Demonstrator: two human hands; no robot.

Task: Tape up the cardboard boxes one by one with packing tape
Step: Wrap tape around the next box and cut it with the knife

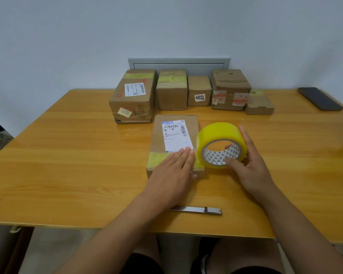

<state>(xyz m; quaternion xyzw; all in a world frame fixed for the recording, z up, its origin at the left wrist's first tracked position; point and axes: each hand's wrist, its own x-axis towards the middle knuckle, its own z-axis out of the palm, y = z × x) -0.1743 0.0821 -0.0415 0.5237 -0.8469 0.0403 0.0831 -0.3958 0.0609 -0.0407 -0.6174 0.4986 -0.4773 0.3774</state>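
Tape strip runs across the flat brown cardboard box. Left hand flat, fingers released, pressing it. Right hand fingers grasp yellow tape roll touching box's right edge. Keep tension; smooth outward.

The left hand is laid flat, fingers straight; the right hand is curled, thumb tucked inward.

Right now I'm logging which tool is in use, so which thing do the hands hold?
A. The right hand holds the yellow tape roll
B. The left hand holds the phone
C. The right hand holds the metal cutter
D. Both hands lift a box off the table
A: the right hand grips the yellow tape roll beside the flat box, while the left hand presses flat on its taped end.
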